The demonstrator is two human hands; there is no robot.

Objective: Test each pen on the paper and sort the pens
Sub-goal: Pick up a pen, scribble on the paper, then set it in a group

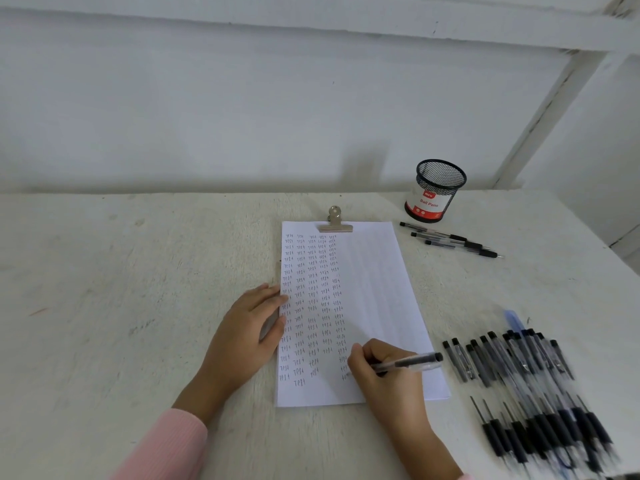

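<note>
Right hand [384, 372] grips pen [410, 362], tip on paper [374, 289] low in fifth column, writing. Left hand [247, 336], fingers flat, pins paper's edge against sliding. Untested pile [526, 386] right; three pens [450, 240] by cup [434, 192].

Grips a clear pen [412, 362] in the right hand [388, 379], tip on the clipped paper [374, 289] by the lowest "test" marks. Rests the left hand [242, 334] on its left edge. Heap of pens [526, 386] on the worktop [138, 271] at right; three pens [450, 239] near the mesh cup [437, 190].
</note>
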